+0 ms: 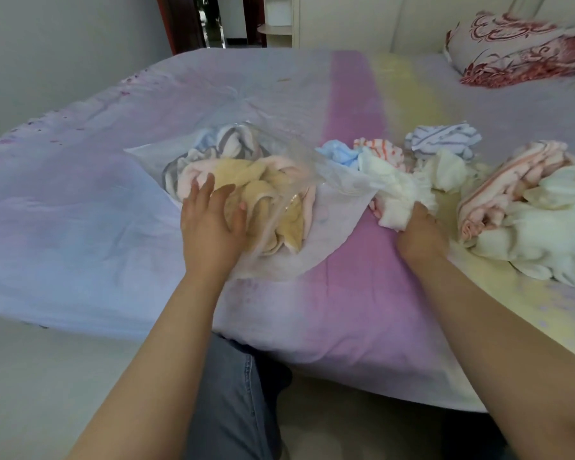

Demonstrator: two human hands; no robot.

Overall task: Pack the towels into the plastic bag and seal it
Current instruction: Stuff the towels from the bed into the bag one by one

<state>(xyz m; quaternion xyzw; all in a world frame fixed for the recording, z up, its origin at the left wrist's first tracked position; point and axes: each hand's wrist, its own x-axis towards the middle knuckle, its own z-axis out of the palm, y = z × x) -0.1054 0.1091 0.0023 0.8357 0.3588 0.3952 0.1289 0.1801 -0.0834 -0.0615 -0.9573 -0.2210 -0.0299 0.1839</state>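
Note:
A clear plastic bag (299, 154) lies on the bed with its mouth toward me. Inside it are several crumpled towels: a yellow one (266, 190), a pink one and a grey-striped one (226, 141). My left hand (213, 220) rests flat with spread fingers on the bag's near edge, over the yellow towel. My right hand (419, 230) grips a white towel (395, 190) just right of the bag. Loose towels lie further right: light blue (337, 152), orange-striped (382, 147), blue-striped (443, 137), and a pink-striped and cream heap (525, 207).
The bed (80, 200) has a pastel lilac, pink and yellow sheet; its near edge runs below my forearms. A red-patterned pillow (518, 51) sits at the far right. My knee in grey trousers (233, 393) is against the bed edge. A doorway is at the back.

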